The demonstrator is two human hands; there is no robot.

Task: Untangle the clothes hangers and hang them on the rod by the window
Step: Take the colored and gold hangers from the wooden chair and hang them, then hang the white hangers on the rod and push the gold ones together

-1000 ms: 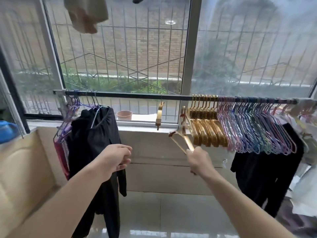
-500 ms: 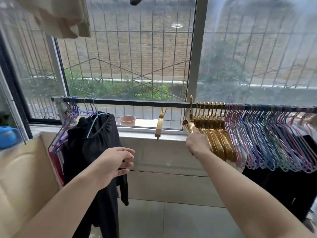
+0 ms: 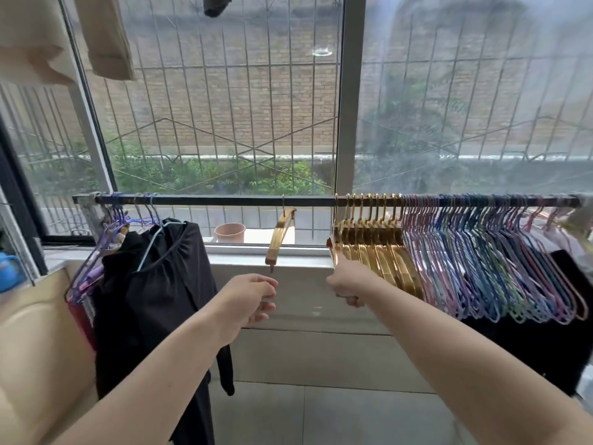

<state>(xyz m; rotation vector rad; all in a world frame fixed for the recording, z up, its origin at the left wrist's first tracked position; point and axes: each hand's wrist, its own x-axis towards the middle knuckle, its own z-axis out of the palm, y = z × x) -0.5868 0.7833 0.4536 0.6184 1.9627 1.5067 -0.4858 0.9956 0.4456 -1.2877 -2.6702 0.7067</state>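
Gold hangers [image 3: 372, 248] hang packed together on the rod [image 3: 224, 200] by the window, right of centre; one lone gold hanger [image 3: 279, 234] hangs apart to their left. Pastel wire hangers [image 3: 487, 261] fill the rod further right. Right hand [image 3: 348, 281]: fingers curled round the lower end of the leftmost packed gold hanger. Left hand [image 3: 248, 301]: loosely curled, holding nothing, just below the lone hanger. A black garment [image 3: 154, 284] hangs at the rod's left end.

Gold hangers [image 3: 375, 252], pastel pink-blue-green hangers [image 3: 500, 268], black rod [image 3: 224, 200], black garment [image 3: 154, 284], pink pot [image 3: 229, 232].
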